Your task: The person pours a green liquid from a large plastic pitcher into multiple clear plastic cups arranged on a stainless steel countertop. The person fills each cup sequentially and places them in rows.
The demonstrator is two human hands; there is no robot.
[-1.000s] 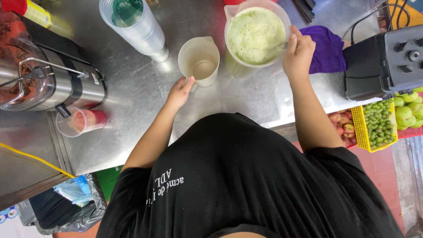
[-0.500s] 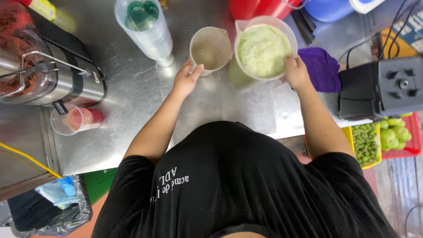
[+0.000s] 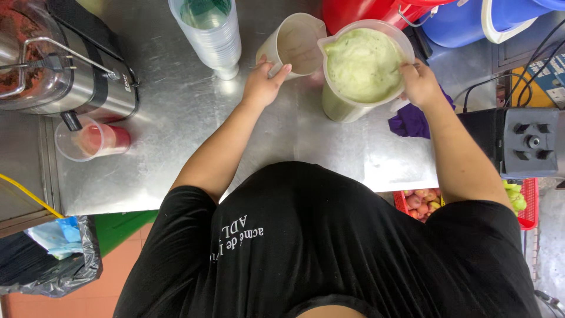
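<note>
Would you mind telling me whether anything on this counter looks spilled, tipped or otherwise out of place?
Nothing stands out. The left hand grips the beige jug, the right hand holds the blender jug of green liquid, and no spill shows on the steel counter.

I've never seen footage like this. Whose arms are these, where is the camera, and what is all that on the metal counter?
There is no machine here: a person in a black shirt wears a camera on the head, so this one view looks straight down at their own arms.

The left hand has its grip on a cream plastic jug. The right hand holds a clear blender jar full of pale green, foamy liquid, right beside the jug.

On the steel counter also stand a stack of clear cups, a juicer with a cup of red juice under its spout, a purple cloth and a dark blender base. Crates of fruit sit lower down on the right.
</note>
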